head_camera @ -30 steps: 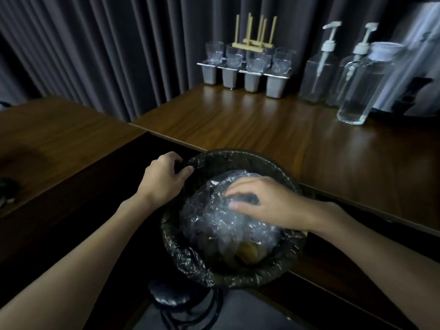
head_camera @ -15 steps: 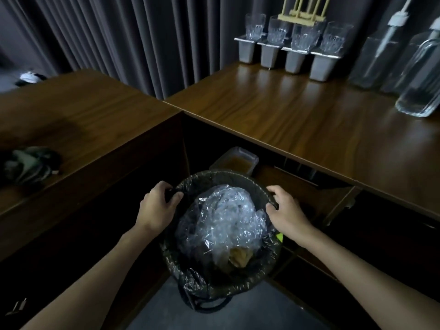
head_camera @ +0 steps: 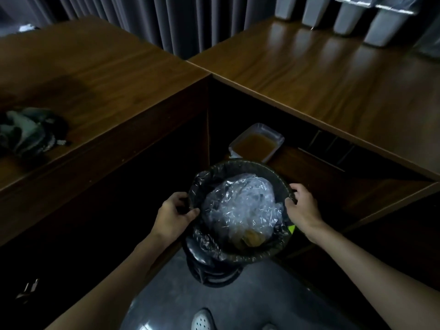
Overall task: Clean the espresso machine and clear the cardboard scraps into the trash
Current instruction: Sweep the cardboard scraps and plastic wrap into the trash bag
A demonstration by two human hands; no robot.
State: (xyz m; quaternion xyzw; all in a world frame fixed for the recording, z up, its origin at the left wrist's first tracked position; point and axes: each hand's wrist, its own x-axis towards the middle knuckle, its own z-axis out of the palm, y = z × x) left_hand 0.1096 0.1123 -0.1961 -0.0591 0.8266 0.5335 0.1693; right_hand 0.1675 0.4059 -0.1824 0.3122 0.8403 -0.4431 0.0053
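The one view comes from a wide-angle camera on the person's head, facing forward and steeply down. It sits above and just behind the bin (head_camera: 247,258), which lies low in the middle of the frame. The bin is near enough that both forearms enter from the bottom corners and end at the left hand (head_camera: 172,216) and right hand (head_camera: 301,208) on its rim. The floor (head_camera: 262,294) and a shoe (head_camera: 202,319) at the bottom edge lie almost straight beneath the lens. Farther off, the camera faces the inner corner where the left counter (head_camera: 95,75) and right counter (head_camera: 333,86) meet. Both spread toward the upper edges. Curtains (head_camera: 181,20) close the top.
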